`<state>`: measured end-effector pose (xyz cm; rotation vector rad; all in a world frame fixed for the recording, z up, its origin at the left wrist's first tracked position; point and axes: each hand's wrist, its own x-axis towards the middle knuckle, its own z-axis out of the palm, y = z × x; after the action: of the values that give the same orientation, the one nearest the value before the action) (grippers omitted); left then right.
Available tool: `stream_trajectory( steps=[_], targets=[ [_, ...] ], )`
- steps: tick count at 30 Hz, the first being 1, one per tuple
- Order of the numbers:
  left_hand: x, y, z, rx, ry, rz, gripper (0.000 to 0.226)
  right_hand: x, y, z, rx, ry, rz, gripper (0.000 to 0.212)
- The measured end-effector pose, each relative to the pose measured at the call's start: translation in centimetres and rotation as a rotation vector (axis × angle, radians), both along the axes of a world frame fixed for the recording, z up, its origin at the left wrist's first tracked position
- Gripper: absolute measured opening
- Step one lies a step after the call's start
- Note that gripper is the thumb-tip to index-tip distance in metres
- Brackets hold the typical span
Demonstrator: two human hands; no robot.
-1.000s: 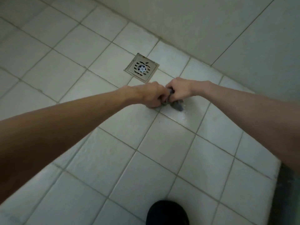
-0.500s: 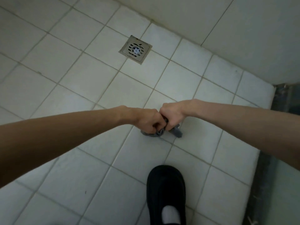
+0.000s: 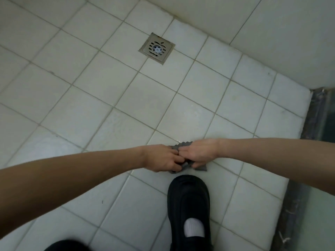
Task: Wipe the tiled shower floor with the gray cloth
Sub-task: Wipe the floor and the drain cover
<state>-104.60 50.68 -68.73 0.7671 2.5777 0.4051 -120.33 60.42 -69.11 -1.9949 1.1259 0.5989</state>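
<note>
Small gray fabric cloth (image 3: 181,146), bunched, lies on the pale square-tiled shower floor (image 3: 108,84) just ahead of the black slip-on shoe (image 3: 188,200) & well apart from the square metal drain cover (image 3: 157,48). Left hand (image 3: 163,159) & right hand (image 3: 200,153) each have fingers curled round it, knuckles touching, w/ a scalloped edge poking out above. Looks light, soft, floppy, prob damp: it'll crumple if pushed by an edge, so grip a wad near the middle & bear down w/ both fists.
</note>
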Motion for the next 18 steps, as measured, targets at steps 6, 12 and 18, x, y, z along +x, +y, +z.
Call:
stream_trajectory(
  steps=[6, 12, 18],
  targets=[
    [-2.8, -7.7, 1.2, -0.035, 0.276, 0.356, 0.021, -4.5, -6.8, -0.5, -0.200, -0.041, -0.369, 0.030],
    [-7.7, -14.0, 1.8, -0.265, 0.122, 0.779, 0.036, -6.7, -15.8, -1.1, -0.354, 0.050, -0.741, 0.017],
    [-7.1, -17.5, 3.1, -0.280, 0.007, 0.556, 0.033, -4.7, -18.0, 2.1, -0.516, 0.056, -0.549, 0.032]
  ],
)
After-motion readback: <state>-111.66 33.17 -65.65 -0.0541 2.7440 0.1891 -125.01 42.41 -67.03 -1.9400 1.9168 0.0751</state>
